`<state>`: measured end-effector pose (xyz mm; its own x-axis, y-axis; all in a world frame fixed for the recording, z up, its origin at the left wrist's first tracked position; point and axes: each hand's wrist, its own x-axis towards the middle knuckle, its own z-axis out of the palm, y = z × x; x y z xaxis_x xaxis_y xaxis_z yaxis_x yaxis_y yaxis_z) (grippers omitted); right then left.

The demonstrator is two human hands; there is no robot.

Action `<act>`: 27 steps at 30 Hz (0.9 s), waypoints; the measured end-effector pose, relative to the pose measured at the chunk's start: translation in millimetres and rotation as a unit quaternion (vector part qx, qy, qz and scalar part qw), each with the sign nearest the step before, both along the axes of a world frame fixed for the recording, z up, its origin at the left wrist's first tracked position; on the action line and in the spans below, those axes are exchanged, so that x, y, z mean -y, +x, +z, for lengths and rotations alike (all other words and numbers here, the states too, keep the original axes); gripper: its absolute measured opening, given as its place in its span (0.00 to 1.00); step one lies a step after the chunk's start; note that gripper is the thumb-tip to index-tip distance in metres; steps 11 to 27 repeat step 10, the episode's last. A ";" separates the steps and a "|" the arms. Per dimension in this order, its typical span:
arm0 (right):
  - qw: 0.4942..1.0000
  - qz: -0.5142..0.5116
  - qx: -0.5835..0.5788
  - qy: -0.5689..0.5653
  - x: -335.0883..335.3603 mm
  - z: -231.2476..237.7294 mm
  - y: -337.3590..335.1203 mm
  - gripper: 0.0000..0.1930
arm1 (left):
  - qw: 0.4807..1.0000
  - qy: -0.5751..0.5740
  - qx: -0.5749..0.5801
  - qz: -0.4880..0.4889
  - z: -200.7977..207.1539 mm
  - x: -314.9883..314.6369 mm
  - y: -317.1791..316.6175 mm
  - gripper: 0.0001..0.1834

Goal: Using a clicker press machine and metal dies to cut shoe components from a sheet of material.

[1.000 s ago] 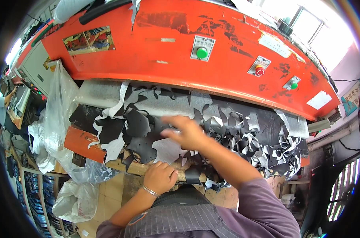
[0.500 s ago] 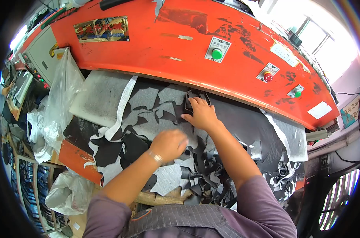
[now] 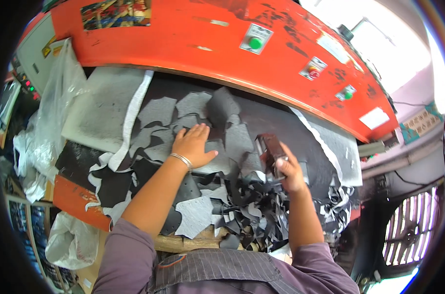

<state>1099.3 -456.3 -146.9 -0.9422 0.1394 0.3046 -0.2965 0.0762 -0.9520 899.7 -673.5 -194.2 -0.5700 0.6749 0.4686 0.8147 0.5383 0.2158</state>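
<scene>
Here the right hand (image 3: 288, 171) grips a half-hidden metal die (image 3: 270, 149); left hand (image 3: 193, 144) lies open-fingered on grey pieces (image 3: 232, 142).

The press housing (image 3: 183, 44) along the bench's far edge is orange-red with scuffed dark patches, two green buttons (image 3: 255, 43) and one red button (image 3: 314, 71) on pale plates. Grey cut pieces (image 3: 193, 105) lie on black sheet material (image 3: 276, 125) at the bench's middle; black and grey offcuts (image 3: 252, 206) heap at its near edge. The cutting die (image 3: 270, 149) is dark brown. The sleeves (image 3: 129, 255) are dull purple, the apron (image 3: 217, 274) grey pinstriped, the bangle (image 3: 182, 159) silver.
</scene>
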 end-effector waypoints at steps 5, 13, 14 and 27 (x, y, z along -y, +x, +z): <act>0.984 -0.106 0.044 0.136 26.2 -30.9 52.0 0.38 | 0.985 0.094 0.135 0.057 37.5 -42.9 -12.6 0.52; 0.799 -0.228 0.206 0.516 5.9 -12.1 53.1 0.43 | 0.975 -0.020 0.170 0.139 63.5 -81.2 -42.6 0.48; 0.799 -0.228 0.206 0.516 5.9 -12.1 53.1 0.43 | 0.975 -0.020 0.170 0.139 63.5 -81.2 -42.6 0.48; 0.799 -0.228 0.206 0.516 5.9 -12.1 53.1 0.43 | 0.975 -0.020 0.170 0.139 63.5 -81.2 -42.6 0.48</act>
